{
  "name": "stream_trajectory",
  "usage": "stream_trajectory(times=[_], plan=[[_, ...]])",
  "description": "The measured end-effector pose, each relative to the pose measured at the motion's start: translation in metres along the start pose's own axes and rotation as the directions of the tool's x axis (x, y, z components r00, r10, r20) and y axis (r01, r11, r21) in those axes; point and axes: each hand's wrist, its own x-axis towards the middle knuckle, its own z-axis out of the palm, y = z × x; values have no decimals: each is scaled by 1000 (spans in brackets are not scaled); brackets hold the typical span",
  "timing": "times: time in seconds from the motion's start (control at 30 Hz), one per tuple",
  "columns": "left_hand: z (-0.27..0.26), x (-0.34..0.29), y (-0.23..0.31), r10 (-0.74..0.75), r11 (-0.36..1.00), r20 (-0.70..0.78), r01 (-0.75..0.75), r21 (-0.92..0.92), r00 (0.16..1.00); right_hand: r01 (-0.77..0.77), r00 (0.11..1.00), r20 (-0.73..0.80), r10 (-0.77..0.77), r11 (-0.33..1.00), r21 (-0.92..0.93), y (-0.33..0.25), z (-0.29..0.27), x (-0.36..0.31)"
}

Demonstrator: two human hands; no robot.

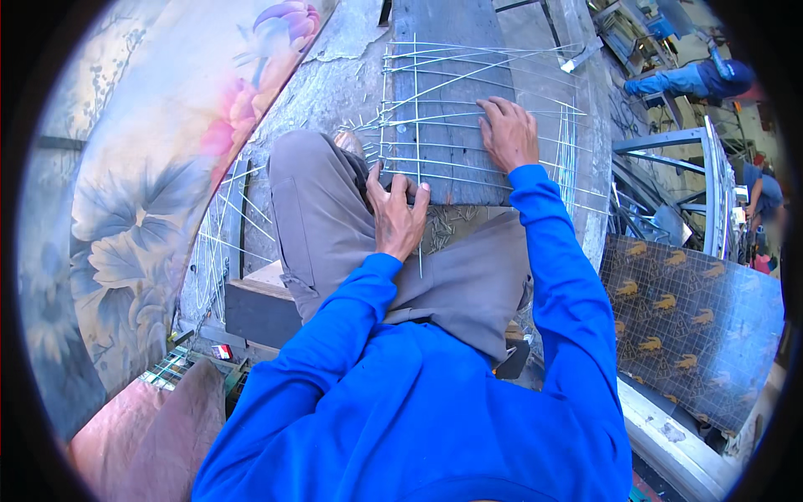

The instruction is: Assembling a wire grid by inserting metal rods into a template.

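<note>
Clock positions are taken from the middle of the view.

Hands: two. The left hand (397, 213) is just short of 12 o'clock, at the near edge of the board; thumb and forefinger stand apart, with the thumb at the long lengthwise rod (417, 125). Whether it grips the rod cannot be told. The right hand (508, 138), at 1 o'clock, is palm down over the board, fingers lightly bent; whether they close on a rod is hidden.

Work: one dark wooden board (468, 63), at 12 to 1 o'clock. Across it lie at least six thin cross rods (452, 103), some slanting over others; overlap prevents an exact count. Two rods run lengthwise: the long one, and a second rod (383, 100) along the left edge.

Edges: the cross rods' left ends lie near the board's left edge; several right ends overhang its right edge. The long rod projects past the near edge, over the lap. Bare board extends beyond the furthest cross rod, toward 12 o'clock.

Surroundings: one upright bundle of rods (567, 151) at 2 o'clock; uncounted off-cuts (449, 226) below the near edge; one floral panel (167, 125) at 10 o'clock; one patterned dark sheet (677, 326) at 4 o'clock; at least two co-workers (711, 79), between 2 and 3 o'clock.
</note>
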Motion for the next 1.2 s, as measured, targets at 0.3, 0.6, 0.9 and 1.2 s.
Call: stream_trajectory(times=[0.3, 0.6, 0.9, 1.2], plan=[[0, 0, -5, -2, 1000, -2, 2, 15, 1000, 32, 991, 134, -20, 995, -91, 4, -10, -16], [-1, 1, -4, -1, 1000, -16, 1, 2, 1000, 3, 971, 241, 2, 1000, -18, -3, -32, -26], [-2, 0, -1, -16, 1000, 6, 16, 1, 1000, 20, 998, 66, -18, 1000, -21, 14, 16, 65], [-1, 0, -1, -28, 1000, 8, 28, -6, 1000, 181, 978, 138, -157, 967, -182, 41, 25, 77]])
